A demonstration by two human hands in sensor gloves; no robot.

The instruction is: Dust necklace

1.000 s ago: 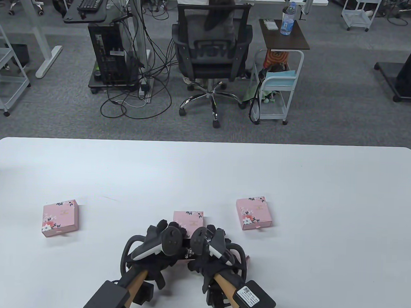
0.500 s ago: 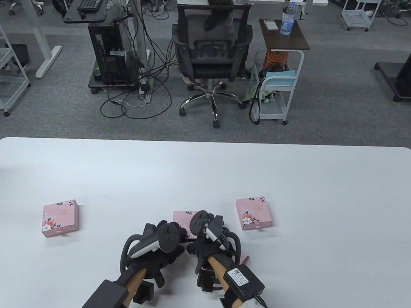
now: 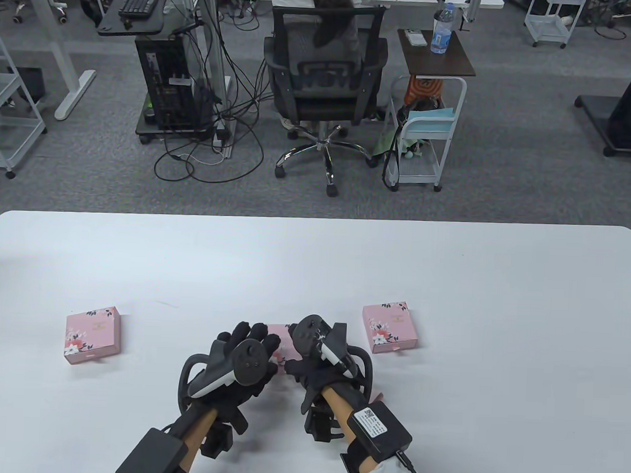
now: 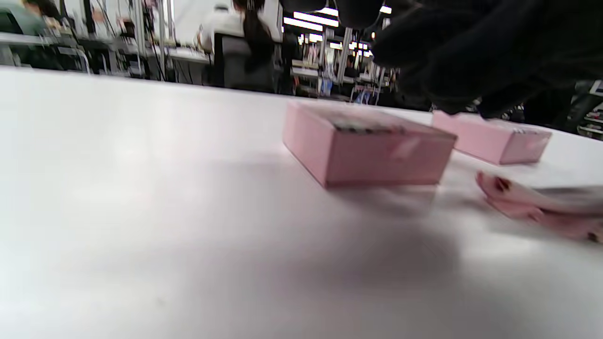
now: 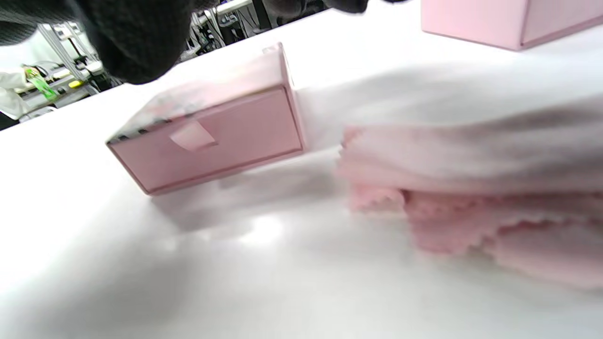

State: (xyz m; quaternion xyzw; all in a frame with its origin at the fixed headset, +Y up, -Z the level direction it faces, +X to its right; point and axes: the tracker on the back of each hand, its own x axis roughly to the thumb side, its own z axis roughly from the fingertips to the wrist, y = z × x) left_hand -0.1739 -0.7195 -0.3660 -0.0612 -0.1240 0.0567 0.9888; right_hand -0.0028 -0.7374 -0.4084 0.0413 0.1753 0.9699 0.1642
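Note:
The middle pink floral box lies on the white table, mostly hidden under my hands. My left hand is over its left part with fingers spread and holds nothing. My right hand is over its right part, and its fingertips show nothing held. In the right wrist view the box has its drawer closed, with a pull tab. A folded pink cloth lies on the table beside it and also shows in the left wrist view. No necklace is in view.
A second pink box lies to the left and a third pink box to the right. The table's far edge faces an office chair and a small cart.
Both hands moved forward from near the front edge onto the middle box. The left hand's fingers spread out. A small glinting thing seen between the hands a second ago no longer shows.

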